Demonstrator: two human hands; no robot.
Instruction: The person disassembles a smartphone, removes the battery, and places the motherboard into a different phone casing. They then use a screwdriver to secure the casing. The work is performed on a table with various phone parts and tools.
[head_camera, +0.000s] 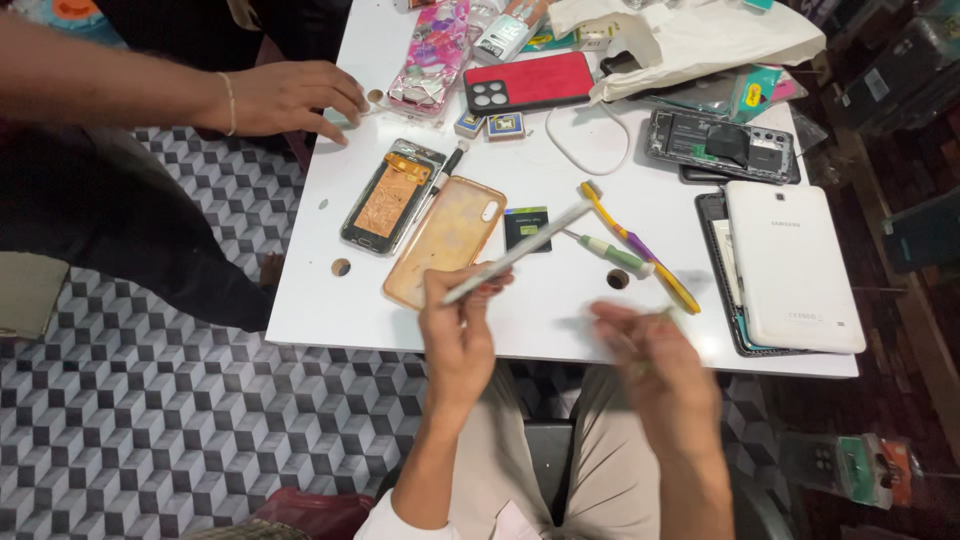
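- A thin, flat phone part (520, 250) is shown pinched edge-on between the fingers of the left hand (458, 330), raised above the near edge of the white table (330, 310); because only its lower end is gripped, it could be levered out of the fingers and dropped.
- The right hand (650, 365) is rendered blurred, just right of the part and apart from it; whether its fingers are closed on a small tool cannot be told.
- A slip of that hand could be carried into the green-handled screwdriver (610, 257) or the yellow-and-purple toothbrush (640, 250), which lie just beyond it and could be knocked off the table.
- The orange translucent case (440, 245) lies directly under the raised part and could be struck if the part falls.
- Another person's hand (290, 97) is rested at the far left edge, near an opened phone (388, 197); a jolt to the table could be passed on from there.
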